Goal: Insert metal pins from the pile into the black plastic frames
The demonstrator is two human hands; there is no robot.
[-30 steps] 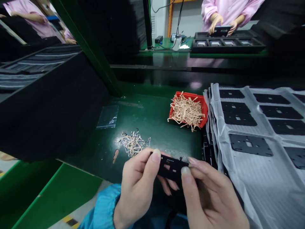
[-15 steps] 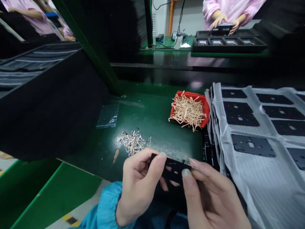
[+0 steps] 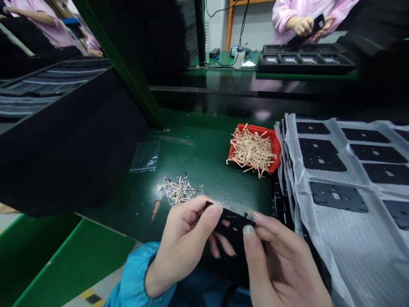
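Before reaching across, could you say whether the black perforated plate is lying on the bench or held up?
Held: the left hand and right hand grip the black perforated plate above the green bench.

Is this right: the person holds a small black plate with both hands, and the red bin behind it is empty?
No, the red bin is not empty: the head view shows it full of tan strips. The left hand and right hand do hold the small black plate.

Matt black plate (image 3: 233, 224), glossy green benchtop (image 3: 198, 153), crinkled translucent plastic sheeting (image 3: 319, 243)
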